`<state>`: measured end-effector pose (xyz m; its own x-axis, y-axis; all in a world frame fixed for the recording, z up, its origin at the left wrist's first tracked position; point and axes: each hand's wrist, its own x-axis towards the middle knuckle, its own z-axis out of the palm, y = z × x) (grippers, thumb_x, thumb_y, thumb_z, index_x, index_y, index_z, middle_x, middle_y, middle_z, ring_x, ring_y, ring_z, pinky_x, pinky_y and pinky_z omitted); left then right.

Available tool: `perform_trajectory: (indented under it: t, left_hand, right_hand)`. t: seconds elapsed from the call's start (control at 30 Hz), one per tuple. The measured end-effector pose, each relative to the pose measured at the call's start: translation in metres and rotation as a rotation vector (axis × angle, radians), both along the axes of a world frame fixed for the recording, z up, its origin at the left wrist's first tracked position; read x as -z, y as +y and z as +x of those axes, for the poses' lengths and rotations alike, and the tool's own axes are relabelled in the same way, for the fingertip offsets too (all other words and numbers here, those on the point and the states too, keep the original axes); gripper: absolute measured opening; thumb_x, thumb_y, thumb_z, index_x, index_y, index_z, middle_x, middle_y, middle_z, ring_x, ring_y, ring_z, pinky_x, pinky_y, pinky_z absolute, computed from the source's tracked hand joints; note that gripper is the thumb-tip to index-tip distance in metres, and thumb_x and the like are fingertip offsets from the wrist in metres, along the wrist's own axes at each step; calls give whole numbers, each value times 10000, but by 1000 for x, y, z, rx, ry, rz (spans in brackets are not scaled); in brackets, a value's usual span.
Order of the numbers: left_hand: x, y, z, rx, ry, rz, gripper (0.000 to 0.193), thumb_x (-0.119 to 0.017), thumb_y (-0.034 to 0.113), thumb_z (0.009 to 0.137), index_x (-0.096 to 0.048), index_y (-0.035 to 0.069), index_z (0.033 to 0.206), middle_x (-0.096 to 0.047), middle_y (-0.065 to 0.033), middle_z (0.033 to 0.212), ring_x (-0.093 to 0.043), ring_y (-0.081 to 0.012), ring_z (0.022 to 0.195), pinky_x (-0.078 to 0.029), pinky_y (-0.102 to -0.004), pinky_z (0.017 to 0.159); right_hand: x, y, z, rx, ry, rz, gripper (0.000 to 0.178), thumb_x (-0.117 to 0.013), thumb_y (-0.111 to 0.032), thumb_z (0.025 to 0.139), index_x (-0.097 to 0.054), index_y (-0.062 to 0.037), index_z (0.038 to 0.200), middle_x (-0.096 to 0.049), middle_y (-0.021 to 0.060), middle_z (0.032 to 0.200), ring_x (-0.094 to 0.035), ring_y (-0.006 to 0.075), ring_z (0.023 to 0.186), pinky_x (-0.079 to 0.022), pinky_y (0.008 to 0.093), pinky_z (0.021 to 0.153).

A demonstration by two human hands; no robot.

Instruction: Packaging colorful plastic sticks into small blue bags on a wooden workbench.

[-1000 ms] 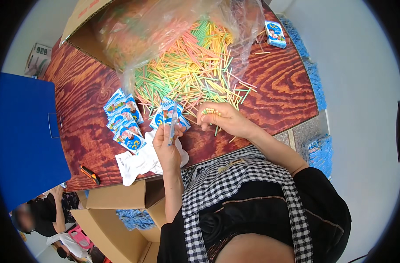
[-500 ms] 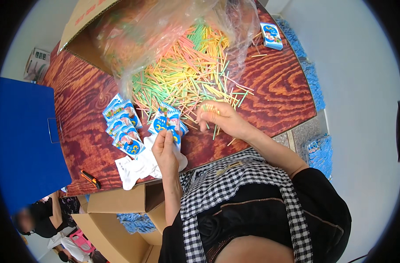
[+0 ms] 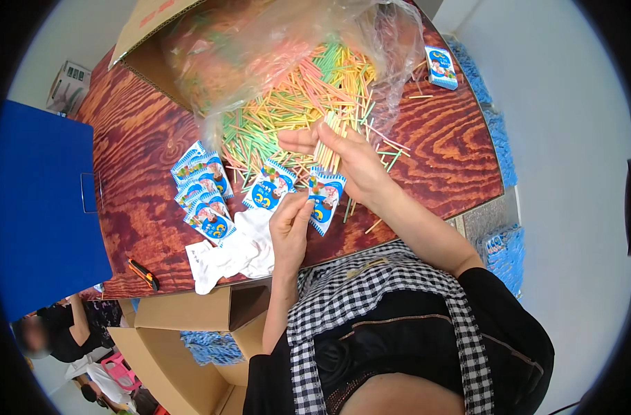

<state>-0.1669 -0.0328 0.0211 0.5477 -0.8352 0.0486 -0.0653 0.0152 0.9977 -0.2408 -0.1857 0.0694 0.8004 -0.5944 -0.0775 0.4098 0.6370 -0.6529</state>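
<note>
My left hand (image 3: 290, 220) pinches a small blue-and-white printed packet (image 3: 325, 198) by its edge. Just above the packet, my right hand (image 3: 362, 162) holds a small bundle of thin pastel sticks (image 3: 331, 144), its thumb across them and the fingers stretched behind. The packet's top lies close to the sticks' lower ends; whether they touch I cannot tell. Beyond my hands spreads a heap of loose pink, yellow and green sticks (image 3: 288, 114). Another packet (image 3: 268, 187) lies left of the held one. Several more overlap in a row of packets (image 3: 206, 225) farther left.
A cardboard box with a clear plastic bag (image 3: 222, 76) lies at the back. White cloth gloves (image 3: 225, 261) and an orange-black box cutter (image 3: 144, 274) are near the table's edge. Below stands an open carton (image 3: 167, 356). One packet (image 3: 441, 68) lies far right. People are at lower left.
My left hand has moved right with one packet, away from the other packet on the table. My right hand has turned and lifted, so its bundle of sticks now shows upright above that packet.
</note>
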Motion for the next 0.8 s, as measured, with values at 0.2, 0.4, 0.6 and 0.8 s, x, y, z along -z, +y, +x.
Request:
perform_trajectory:
  t: [0.2, 0.4, 0.6, 0.8]
  left_hand:
    - [18, 6, -3, -63, 156, -13, 125, -556, -6, 901, -622, -81, 976, -600, -64, 919, -548, -124, 857, -416, -230, 761]
    - [8, 4, -11, -89, -48, -27, 136, -535, -18, 907, -611, -84, 998, -590, -86, 983, -556, -147, 937, -416, -244, 840]
    - [10, 2, -10, -163, -65, -126, 181, -540, -40, 893, -611, -71, 1056, -585, -95, 1088, -539, -146, 986, -415, -251, 856]
    - [12, -7, -10, -131, 402, -305, 204, -579, -56, 857, -622, -27, 1054, -582, -72, 1082, -537, -149, 995, -410, -259, 887]
  right_hand:
    - [9, 15, -6, 28, -8, 62, 255, -415, -248, 1003, -487, -9, 1056, -544, 296, 1221, -528, 362, 1186, -453, 444, 984]
    - [15, 21, -18, -12, 172, -241, 210, -468, -205, 983, -515, -27, 1085, -575, 241, 1205, -567, 271, 1121, -432, 383, 971]
    - [-13, 13, -15, -144, 35, -219, 345, -435, -286, 993, -570, 10, 1108, -575, 188, 1219, -509, 233, 1179, -381, 378, 1012]
    - [-17, 16, -15, -288, 230, -694, 445, -371, -327, 1012, -557, 27, 1206, -585, 150, 1216, -505, 250, 1193, -370, 370, 1026]
